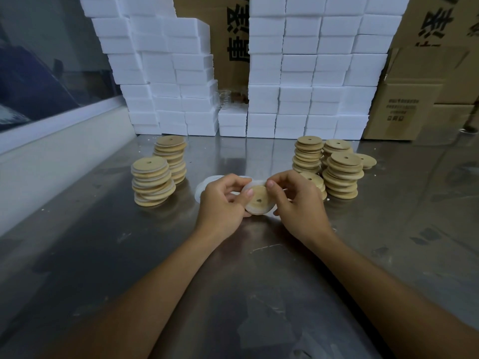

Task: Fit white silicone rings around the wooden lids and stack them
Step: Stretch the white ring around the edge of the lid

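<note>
Both hands hold one round wooden lid (260,200) with a small centre hole, just above the steel table. A white silicone ring (249,209) lies around its rim. My left hand (223,203) grips the lid's left edge, thumb on its face. My right hand (298,200) pinches the top right edge at the ring. Loose white rings (204,186) lie on the table behind my left hand, partly hidden. Two stacks of ringed lids (153,181) stand at the left. Several stacks of bare wooden lids (342,174) stand at the right.
A wall of white foam boxes (298,81) lines the back of the steel table (233,281). Cardboard cartons (404,107) stand at the back right. A white ledge under a window (51,141) runs along the left side.
</note>
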The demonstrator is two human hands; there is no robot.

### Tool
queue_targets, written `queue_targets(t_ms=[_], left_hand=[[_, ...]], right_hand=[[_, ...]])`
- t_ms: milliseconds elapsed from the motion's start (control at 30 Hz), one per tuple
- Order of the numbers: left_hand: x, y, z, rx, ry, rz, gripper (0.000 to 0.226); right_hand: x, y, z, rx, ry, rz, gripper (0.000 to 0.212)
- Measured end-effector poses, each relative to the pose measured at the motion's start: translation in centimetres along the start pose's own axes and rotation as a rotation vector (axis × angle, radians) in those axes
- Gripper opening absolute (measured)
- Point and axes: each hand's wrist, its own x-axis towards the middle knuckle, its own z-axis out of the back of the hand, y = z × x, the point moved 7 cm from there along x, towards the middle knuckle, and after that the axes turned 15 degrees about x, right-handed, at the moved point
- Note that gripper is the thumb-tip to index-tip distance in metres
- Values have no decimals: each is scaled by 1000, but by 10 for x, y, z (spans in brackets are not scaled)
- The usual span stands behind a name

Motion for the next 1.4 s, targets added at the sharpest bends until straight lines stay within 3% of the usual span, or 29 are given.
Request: queue_targets(t_ms=[367, 667, 933, 1233, 1400], left_hand=[[-2, -6, 9, -46, -78, -13, 16], [0, 3, 15, -29, -103, 84, 29], [0, 1, 16, -47, -117, 151, 21], [-1, 9, 16, -196, -54, 263, 19], [3, 6, 16, -81, -15, 170, 31]], right_hand=[[-2, 3, -1, 11, 10, -10, 6], [-2, -3, -4, 109, 19, -148, 8], [-2, -11, -3, 274, -16, -292, 11], [-3, -14, -5, 341, 7, -334, 9], [-3, -18, -6, 318, -4, -348, 10]])
